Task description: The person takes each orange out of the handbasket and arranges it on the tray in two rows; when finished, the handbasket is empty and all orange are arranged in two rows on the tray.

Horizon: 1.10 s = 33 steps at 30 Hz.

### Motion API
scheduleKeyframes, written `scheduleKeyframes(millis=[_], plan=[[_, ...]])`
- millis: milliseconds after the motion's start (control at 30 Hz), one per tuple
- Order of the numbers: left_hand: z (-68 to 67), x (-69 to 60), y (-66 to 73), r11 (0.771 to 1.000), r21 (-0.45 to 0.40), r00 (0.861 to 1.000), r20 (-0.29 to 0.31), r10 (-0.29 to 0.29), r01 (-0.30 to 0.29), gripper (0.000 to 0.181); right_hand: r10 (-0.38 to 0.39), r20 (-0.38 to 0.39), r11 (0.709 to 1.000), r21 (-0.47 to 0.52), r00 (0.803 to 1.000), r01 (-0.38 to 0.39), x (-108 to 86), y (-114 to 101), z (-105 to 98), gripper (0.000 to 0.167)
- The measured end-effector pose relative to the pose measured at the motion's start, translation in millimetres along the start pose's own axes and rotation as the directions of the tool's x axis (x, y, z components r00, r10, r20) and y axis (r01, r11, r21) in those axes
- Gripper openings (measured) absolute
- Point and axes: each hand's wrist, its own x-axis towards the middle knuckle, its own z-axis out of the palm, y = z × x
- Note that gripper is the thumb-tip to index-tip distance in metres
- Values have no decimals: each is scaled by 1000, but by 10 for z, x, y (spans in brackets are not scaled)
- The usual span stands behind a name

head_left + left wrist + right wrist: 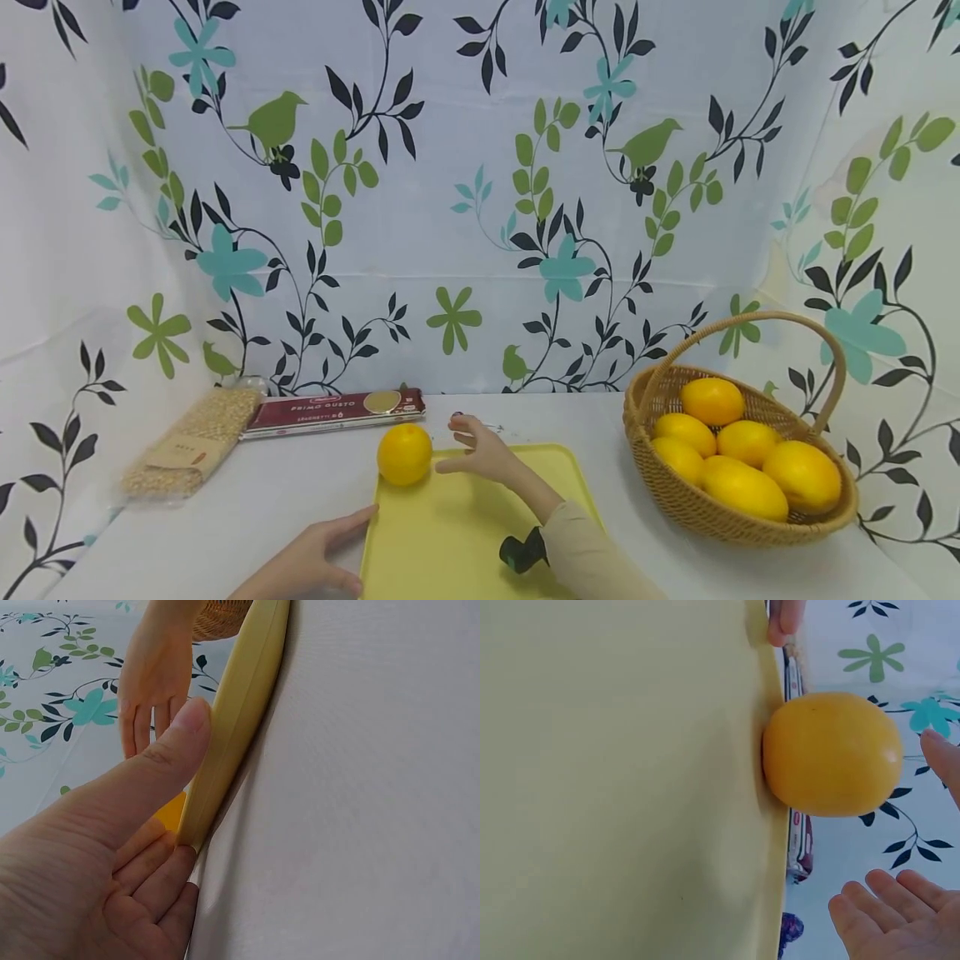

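A yellow tray [450, 533] lies on the white table, with one round orange-yellow fruit [405, 454] at its far left corner. Just right of that fruit [832, 754] hovers my right hand [483, 454], fingers spread and holding nothing; a gap shows between them. My left hand [315, 554] is at the tray's left side, its thumb and fingertips touching the edge. In the left wrist view the left hand [112, 847] rests against the tray's rim [240, 712], fingers loosely bent.
A wicker basket [675, 508] of several yellow fruits stands at the right. Behind the tray lies a dark red spaghetti packet [330, 414], and a clear bag of beige grains or beans [198, 442] is at the left. A patterned cloth [480, 208] hangs behind the table.
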Motion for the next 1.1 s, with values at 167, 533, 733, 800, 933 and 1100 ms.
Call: scheduleKeyframes(millis=[167, 533, 733, 800, 933, 1100], plan=[[1, 2, 23, 997, -59, 998, 8, -58, 59, 85, -51, -22, 994, 93, 998, 53, -144, -31, -148, 67], [40, 8, 9, 989, -66, 991, 14, -130, 131, 85, -131, -31, 979, 152, 991, 134, -705, -346, -748, 61], [-17, -1, -17, 997, -57, 998, 21, -55, 56, 82, -121, -33, 990, 64, 992, 123, -838, -443, -1003, 60], [-21, -6, -18, 995, -68, 998, 21, -67, 69, 82, -125, -31, 991, 50, 992, 127, -894, -468, -1071, 60], [-17, -1, -17, 994, -82, 997, 22, -68, 70, 82, -130, -66, 991, 0, 989, 131, -1045, -533, -1210, 57], [12, 19, -22, 990, -100, 995, 21, -102, 103, 82, -152, -130, 987, -63, 980, 144, -1231, -582, -1381, 55]])
